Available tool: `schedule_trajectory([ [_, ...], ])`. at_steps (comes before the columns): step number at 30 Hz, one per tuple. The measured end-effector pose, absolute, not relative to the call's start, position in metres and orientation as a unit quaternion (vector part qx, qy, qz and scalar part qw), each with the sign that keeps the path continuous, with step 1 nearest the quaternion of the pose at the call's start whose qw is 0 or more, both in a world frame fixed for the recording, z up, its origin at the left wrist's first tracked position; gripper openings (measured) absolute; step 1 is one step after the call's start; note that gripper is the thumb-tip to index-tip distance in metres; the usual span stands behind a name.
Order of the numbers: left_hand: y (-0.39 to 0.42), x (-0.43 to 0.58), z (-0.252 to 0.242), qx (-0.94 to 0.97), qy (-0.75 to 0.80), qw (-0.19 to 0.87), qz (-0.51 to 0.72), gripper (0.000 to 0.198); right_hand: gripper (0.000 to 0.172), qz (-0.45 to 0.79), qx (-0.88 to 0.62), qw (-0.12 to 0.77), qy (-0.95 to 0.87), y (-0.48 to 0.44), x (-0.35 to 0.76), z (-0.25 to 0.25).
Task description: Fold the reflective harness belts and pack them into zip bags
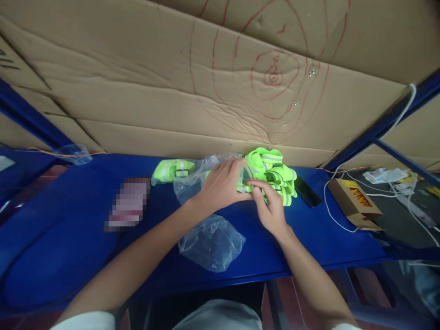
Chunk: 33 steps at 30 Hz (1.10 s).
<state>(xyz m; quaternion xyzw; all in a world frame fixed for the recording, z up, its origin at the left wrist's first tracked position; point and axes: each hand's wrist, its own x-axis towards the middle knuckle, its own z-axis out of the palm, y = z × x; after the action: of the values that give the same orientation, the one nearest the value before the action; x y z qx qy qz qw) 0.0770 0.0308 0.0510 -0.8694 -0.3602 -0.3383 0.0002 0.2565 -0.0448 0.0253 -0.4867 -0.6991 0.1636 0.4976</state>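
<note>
My left hand (222,184) is wrapped round a clear plastic bag (244,174) with neon yellow-green reflective strap inside it. At the bag's right end, the fingers of my right hand (271,206) are bent in against the strap and the plastic edge; their tips are partly hidden. Just behind lies a heap of loose neon reflective straps (266,160) with grey stripes. Left of my hands sits a bagged, folded neon strap (173,170) with a dark buckle. Below my wrists an unfilled clear plastic bag (215,243) lies flat on the blue table (158,247).
A black phone (308,192) lies right of the heap. Farther right are an open cardboard box (357,204) and a white cable (326,201). A blurred-out flat item (129,204) is at left. Cardboard sheeting (144,91) with red rings stands behind the table.
</note>
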Motion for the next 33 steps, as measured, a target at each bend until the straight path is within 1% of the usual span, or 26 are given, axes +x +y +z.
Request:
schedule_trajectory([
  [1, 0.030, 0.076, 0.052, -0.869, -0.352, 0.015, -0.346, 0.070, 0.036, 0.167, -0.476, 0.477, -0.720, -0.045, 0.258, 0.029],
  [4, 0.029, 0.074, 0.055, -0.871, -0.323, 0.065, -0.363, 0.063, 0.051, 0.209, -0.427, 0.406, -0.781, -0.038, 0.259, 0.045],
  [5, 0.029, 0.074, 0.055, -0.870, -0.320, 0.074, -0.368, 0.061, 0.054, 0.225, -0.414, 0.379, -0.797, -0.034, 0.258, 0.053],
  [8, 0.030, 0.070, 0.059, -0.865, -0.325, 0.079, -0.374, 0.056, 0.048, 0.261, -0.390, 0.277, -0.839, -0.020, 0.250, 0.083],
  [10, 0.034, 0.066, 0.064, -0.860, -0.324, 0.066, -0.390, 0.056, 0.046, 0.247, -0.374, 0.235, -0.863, -0.014, 0.243, 0.104],
  [12, 0.039, 0.059, 0.071, -0.838, -0.321, 0.025, -0.441, 0.062, 0.040, 0.204, -0.358, 0.246, -0.877, -0.012, 0.237, 0.123],
  [14, 0.043, 0.052, 0.079, -0.800, -0.307, -0.065, -0.511, 0.073, 0.031, 0.143, -0.364, 0.297, -0.871, -0.014, 0.234, 0.137],
  [16, 0.045, 0.044, 0.087, -0.772, -0.278, -0.168, -0.546, 0.081, 0.030, 0.095, -0.389, 0.331, -0.854, -0.017, 0.234, 0.147],
  [17, 0.044, 0.041, 0.092, -0.769, -0.265, -0.202, -0.546, 0.082, 0.030, 0.085, -0.397, 0.331, -0.852, -0.018, 0.235, 0.151],
  [20, 0.037, 0.032, 0.104, -0.794, -0.238, -0.262, -0.494, 0.078, 0.021, 0.103, -0.369, 0.320, -0.866, -0.018, 0.240, 0.159],
  [23, 0.027, 0.025, 0.117, -0.805, -0.177, -0.369, -0.430, 0.074, 0.019, 0.116, -0.346, 0.373, -0.853, -0.017, 0.244, 0.166],
  [24, 0.025, 0.023, 0.122, -0.799, -0.158, -0.400, -0.420, 0.068, 0.019, 0.114, -0.344, 0.390, -0.847, -0.018, 0.244, 0.168],
  [25, 0.023, 0.020, 0.127, -0.793, -0.146, -0.418, -0.418, 0.057, 0.017, 0.110, -0.341, 0.400, -0.843, -0.020, 0.244, 0.169],
  [27, 0.022, 0.013, 0.137, -0.788, -0.143, -0.425, -0.423, 0.036, 0.015, 0.104, -0.326, 0.413, -0.844, -0.025, 0.244, 0.172],
  [30, 0.022, -0.002, 0.153, -0.804, -0.137, -0.398, -0.421, 0.032, 0.010, 0.101, -0.309, 0.426, -0.844, -0.035, 0.248, 0.175],
  [33, 0.017, -0.017, 0.168, -0.838, -0.133, -0.338, -0.407, 0.022, 0.003, 0.093, -0.304, 0.421, -0.849, -0.043, 0.254, 0.179],
])
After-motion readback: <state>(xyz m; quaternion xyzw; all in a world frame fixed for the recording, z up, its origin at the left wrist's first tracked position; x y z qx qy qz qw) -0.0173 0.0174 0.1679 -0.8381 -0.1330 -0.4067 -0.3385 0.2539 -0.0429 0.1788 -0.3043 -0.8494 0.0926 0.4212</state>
